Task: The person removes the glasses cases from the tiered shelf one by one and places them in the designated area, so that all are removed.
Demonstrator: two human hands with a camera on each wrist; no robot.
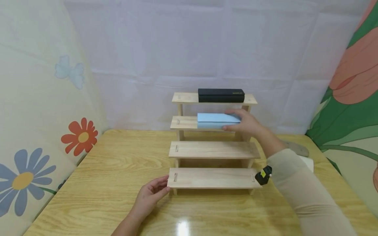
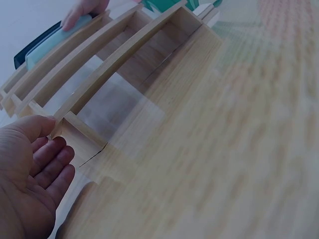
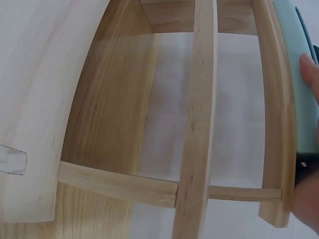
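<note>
- Your right hand (image 1: pixel 248 124) grips the light-blue case (image 1: pixel 212 122) near its right end, the thumb on the front face and the fingers over the top and back
- That case lies lengthwise along the second shelf from the top (image 1: pixel 183 122) of the wooden stand (image 1: pixel 214 149), its left end short of the shelf's left end
- Your left hand (image 1: pixel 150 197) holds the left end of the lowest shelf (image 1: pixel 214 179), thumb at the front corner and the other fingers bent beside it
- Directly above and behind the blue case, a black case (image 1: pixel 221 95) with small gold lettering rests on the top shelf (image 1: pixel 185 97)
- Your stand has four stepped boards and stands upright on the wood-grain desk (image 1: pixel 127 157)
- A black device (image 1: pixel 263 175) is at your right wrist, by the beige sleeve (image 1: pixel 307 196)
- Beyond that forearm lie a grey item (image 1: pixel 296 148) and a white item (image 1: pixel 308 162), both partly hidden
- A pale, creased cloth (image 1: pixel 177 42) hangs behind, with a flower-patterned covering (image 1: pixel 44 108) to your left
</note>
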